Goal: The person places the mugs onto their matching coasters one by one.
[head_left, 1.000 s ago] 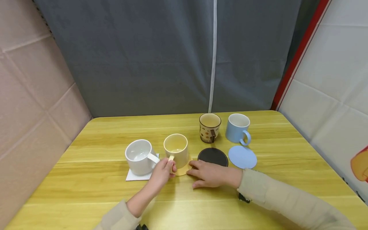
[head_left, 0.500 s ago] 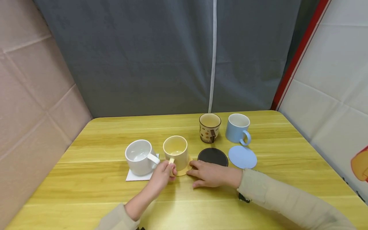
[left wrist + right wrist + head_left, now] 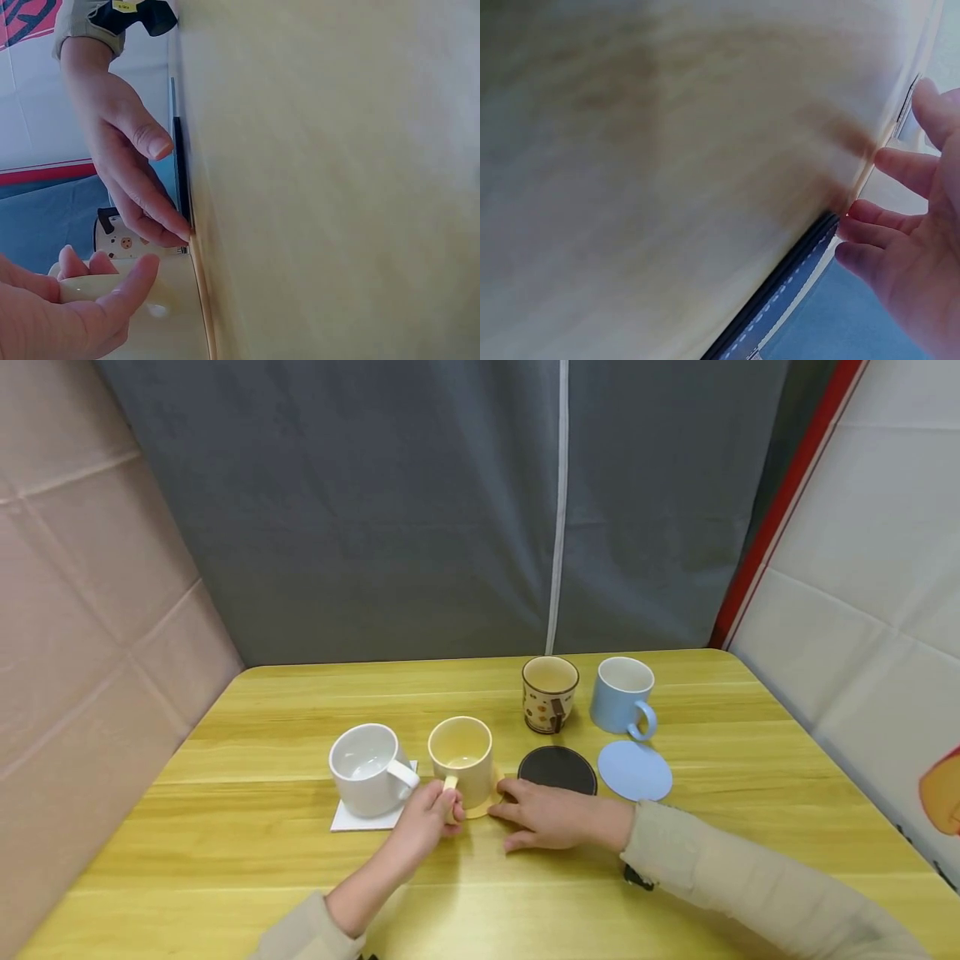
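My left hand (image 3: pixel 423 816) grips the handle of a pale yellow mug (image 3: pixel 471 772), thumb on top, and the left wrist view shows the handle (image 3: pixel 86 288) between thumb and fingers. The mug stands upright over a round yellow coaster (image 3: pixel 480 811), which it partly hides. On the right, my right hand (image 3: pixel 551 815) rests its fingertips at that coaster's edge with the fingers extended. A black coaster (image 3: pixel 557 767) lies just behind this hand and is partly covered by it. Left of the yellow mug, a white mug (image 3: pixel 366 785) sits on a square white coaster (image 3: pixel 352 821).
Behind the black coaster stands a patterned brown-and-cream mug (image 3: pixel 542 708). Beside it is a light blue mug (image 3: pixel 615 708), with a round blue coaster (image 3: pixel 635 771) in front. A grey curtain (image 3: pixel 375 510) hangs behind the wooden table (image 3: pixel 187 860).
The yellow mug has shifted slightly toward me and down over its coaster, my left hand moving with it. My right hand keeps its place at the coaster's edge.
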### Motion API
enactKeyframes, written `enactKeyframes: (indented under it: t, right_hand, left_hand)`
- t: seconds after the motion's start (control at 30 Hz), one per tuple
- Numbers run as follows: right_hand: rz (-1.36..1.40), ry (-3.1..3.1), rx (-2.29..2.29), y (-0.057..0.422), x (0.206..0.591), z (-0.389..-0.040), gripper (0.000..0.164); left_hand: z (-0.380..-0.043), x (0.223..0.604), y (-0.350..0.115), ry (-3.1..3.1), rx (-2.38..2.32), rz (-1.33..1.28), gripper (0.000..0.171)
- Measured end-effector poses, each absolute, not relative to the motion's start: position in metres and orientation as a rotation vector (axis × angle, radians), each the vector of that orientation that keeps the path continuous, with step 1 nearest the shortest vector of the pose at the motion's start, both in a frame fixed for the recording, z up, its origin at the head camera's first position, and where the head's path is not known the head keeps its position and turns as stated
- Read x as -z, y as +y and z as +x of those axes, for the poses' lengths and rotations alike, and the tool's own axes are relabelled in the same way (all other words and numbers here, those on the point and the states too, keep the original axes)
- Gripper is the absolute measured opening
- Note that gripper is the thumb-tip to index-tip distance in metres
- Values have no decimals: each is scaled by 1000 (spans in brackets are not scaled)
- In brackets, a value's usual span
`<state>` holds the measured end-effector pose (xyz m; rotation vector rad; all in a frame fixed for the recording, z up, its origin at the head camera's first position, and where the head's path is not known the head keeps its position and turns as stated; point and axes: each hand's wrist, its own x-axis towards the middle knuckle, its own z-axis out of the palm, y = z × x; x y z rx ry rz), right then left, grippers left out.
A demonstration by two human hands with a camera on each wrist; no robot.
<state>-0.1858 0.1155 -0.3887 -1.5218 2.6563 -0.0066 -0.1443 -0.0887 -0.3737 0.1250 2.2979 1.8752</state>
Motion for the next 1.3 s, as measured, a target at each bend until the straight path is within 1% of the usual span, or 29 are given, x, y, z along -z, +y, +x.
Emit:
enactKeyframes:
  t: [0.6, 1.3]
  right_hand:
    - [-1521, 2652, -50, 117, 390, -184, 55]
    - [-1558, 2680, -97, 116, 391, -184, 55]
  left_hand:
    - [-145, 375, -86, 2287, -1880, 126, 21]
    - [-147, 375, -87, 2347, -1829, 159, 23]
